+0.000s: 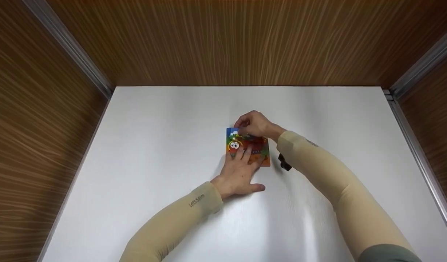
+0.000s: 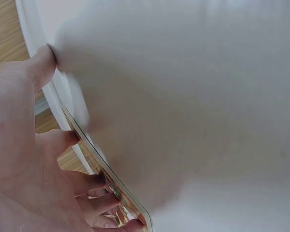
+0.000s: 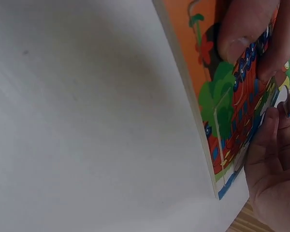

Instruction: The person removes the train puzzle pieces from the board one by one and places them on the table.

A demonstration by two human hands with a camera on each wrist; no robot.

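Red-and-orange picture board (image 1: 259, 145) partly hidden by hands (image 1: 240, 173).

A booth-like workstation, its wider premises unclear; brown wood-grain panels (image 1: 223, 43) rise on three sides of a smooth white rectangular worktop (image 1: 154, 145); straight grey metal strips (image 1: 69, 43) line the back corners.

The picture board (image 3: 222, 111) under the left fingers (image 1: 239, 153) has a smooth, printed face and a pale, wood-like edge. Around the fingers, the smooth white tabletop (image 1: 154, 145) shines softly. Behind them, the sleeves (image 1: 172, 222) are matt cloth; beyond, wood-grained panels (image 1: 223, 43) meet metal rails (image 1: 68, 45).
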